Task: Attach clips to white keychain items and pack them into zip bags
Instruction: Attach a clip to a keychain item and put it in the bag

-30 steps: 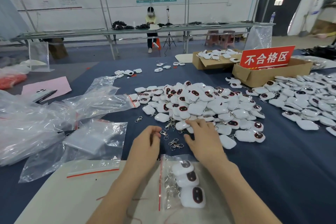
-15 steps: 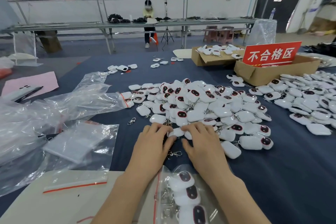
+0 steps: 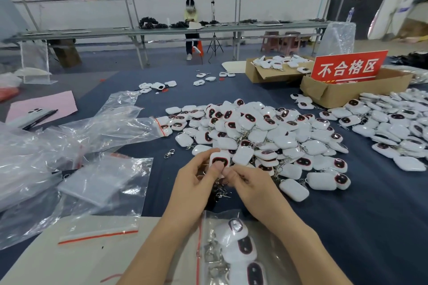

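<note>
Hands risen from pile's (image 3: pixel 266 127) near edge, keychain (image 3: pixel 218 160) up between them. Left hand (image 3: pixel 194 184) grips it, long axis upright, just this side of pile; right hand (image 3: pixel 251 188) pinches its lower end, clips (image 3: pixel 222 193) directly beneath.

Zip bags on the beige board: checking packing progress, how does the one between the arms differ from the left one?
The middle bag bulges with white keychains; the left bag lies flat and looks empty. The middle bag's red strip runs front to back, the left bag's sideways. Both are clear plastic.
</note>
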Action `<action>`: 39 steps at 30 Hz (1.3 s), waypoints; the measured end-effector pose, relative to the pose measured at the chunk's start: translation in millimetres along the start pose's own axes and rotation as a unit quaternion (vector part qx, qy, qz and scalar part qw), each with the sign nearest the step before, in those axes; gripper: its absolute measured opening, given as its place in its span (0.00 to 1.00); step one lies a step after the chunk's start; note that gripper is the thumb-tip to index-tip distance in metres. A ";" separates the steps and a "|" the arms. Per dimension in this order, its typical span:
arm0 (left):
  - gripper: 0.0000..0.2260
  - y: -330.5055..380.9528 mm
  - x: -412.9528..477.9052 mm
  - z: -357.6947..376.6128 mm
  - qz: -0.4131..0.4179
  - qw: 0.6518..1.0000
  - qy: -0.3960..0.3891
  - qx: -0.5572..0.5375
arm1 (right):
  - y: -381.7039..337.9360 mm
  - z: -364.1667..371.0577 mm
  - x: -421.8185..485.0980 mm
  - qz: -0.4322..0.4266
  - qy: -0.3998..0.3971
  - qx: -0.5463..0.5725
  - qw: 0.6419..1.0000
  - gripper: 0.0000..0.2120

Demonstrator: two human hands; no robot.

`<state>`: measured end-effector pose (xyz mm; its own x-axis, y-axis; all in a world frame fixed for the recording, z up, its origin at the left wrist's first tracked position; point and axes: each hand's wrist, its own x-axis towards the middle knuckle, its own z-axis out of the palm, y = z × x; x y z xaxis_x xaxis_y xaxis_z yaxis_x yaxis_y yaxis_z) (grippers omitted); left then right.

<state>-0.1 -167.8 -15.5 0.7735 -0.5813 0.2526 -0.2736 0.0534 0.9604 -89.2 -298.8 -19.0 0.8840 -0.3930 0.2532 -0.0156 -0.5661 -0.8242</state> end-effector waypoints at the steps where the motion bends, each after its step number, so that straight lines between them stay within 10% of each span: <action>1: 0.09 -0.6 0.5 0.0 -0.006 1.000 0.006 -0.002 | 0.0 0.5 0.4 0.001 0.000 0.014 1.000 0.12; 39: 0.16 8.1 -3.0 2.4 -0.013 0.997 -0.081 0.000 | 10.6 -2.5 7.6 0.074 0.041 0.248 0.965 0.06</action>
<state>-6.1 -167.6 -8.8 0.6779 -0.7056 0.2062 -0.2555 0.0369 0.9661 -83.8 -309.6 -24.5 0.8485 -0.5109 0.1376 0.1056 -0.0912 -0.9902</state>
